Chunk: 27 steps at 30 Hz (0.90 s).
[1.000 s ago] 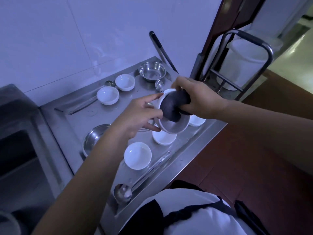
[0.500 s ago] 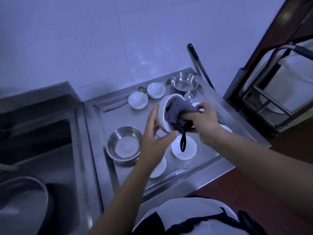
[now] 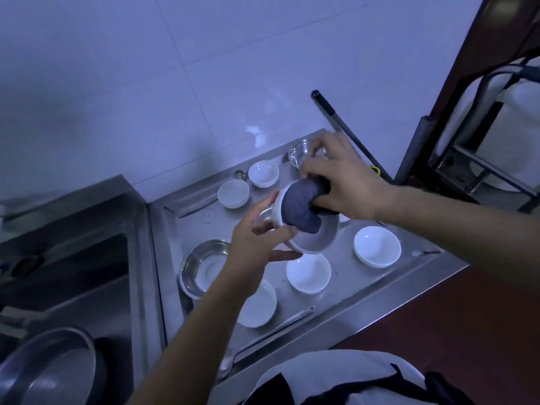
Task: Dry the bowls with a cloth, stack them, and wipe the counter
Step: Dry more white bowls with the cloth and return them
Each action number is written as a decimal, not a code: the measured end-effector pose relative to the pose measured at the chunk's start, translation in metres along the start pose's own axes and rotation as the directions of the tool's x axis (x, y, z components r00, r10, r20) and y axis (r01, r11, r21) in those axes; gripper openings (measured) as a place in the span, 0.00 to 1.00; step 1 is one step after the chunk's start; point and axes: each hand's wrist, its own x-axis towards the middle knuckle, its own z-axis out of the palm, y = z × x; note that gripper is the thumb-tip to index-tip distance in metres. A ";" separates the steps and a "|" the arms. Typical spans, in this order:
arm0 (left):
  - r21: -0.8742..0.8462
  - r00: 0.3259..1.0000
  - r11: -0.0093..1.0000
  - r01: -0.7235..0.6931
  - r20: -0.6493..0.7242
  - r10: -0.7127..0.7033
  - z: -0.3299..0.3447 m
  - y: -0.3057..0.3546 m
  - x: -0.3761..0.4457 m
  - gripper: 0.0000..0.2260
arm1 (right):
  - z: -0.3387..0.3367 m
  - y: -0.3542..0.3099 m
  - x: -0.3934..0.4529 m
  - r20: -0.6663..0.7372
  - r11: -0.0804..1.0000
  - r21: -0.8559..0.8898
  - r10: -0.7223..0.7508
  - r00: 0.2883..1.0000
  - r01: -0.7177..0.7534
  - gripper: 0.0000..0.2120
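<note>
1. Since the earlier frame the held bowl (image 3: 314,239) has tipped – its opening now faces lower right of frame, where it faced right before; the dark cloth (image 3: 299,210) is bunched deeper inside, no tail hanging out.
2. Bottom of frame: person's white top with dark straps (image 3: 336,381). A long-handled spoon (image 3: 271,334) lies along the counter's front lip.
3. Lower left: sink (image 3: 73,273) with a steel pan (image 3: 46,369) at the corner.
4. Steel counter (image 3: 344,276), centre: white bowls at lower centre (image 3: 260,306), centre (image 3: 308,273) and centre right (image 3: 377,247), all apart, unstacked. Steel bowl (image 3: 201,267) left of them, partly behind the left forearm.
5. Left hand (image 3: 257,244) – thumb on the held bowl's rim, fingers under it, clamped on the bowl above the counter.
6. Right hand (image 3: 342,179) grips the cloth, pressing it into the bowl.
7. Farther back: two more white bowls (image 3: 233,193) (image 3: 263,173) near the wall, a small steel bowl (image 3: 299,153) partly hidden by the right hand.
8. Upper right: dark pole handle (image 3: 336,118) leaning on the tiled wall.
</note>
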 end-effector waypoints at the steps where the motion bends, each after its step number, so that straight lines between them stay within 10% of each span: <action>1: 0.018 0.998 1.000 0.022 0.051 -0.023 0.003 0.004 0.002 0.29 | -0.006 0.003 0.000 0.024 0.993 -0.055 -0.108 0.994 0.109 0.14; 8: 0.104 0.922 0.992 0.077 0.371 -0.111 0.019 0.032 0.015 0.28 | -0.039 0.011 -0.036 -0.083 0.905 -0.221 -0.390 0.917 0.365 0.13; 15: 0.071 0.971 0.997 0.005 0.237 -0.022 0.079 0.020 0.007 0.26 | -0.038 0.025 -0.104 -0.336 0.982 0.102 0.185 0.923 -0.160 0.19; 20: 0.267 0.944 0.917 -0.295 0.228 0.238 0.126 0.012 -0.015 0.30 | -0.033 0.019 -0.145 -0.118 0.579 0.626 0.733 0.670 -0.522 0.13; 24: 0.246 0.931 0.901 -0.356 0.174 0.321 0.139 0.005 -0.026 0.30 | -0.049 0.013 -0.151 0.124 0.233 0.850 0.784 0.608 -0.473 0.06; 27: 0.202 0.935 0.914 -0.352 0.123 0.333 0.141 0.003 -0.033 0.29 | -0.059 0.021 -0.153 0.147 0.250 0.822 0.775 0.615 -0.511 0.12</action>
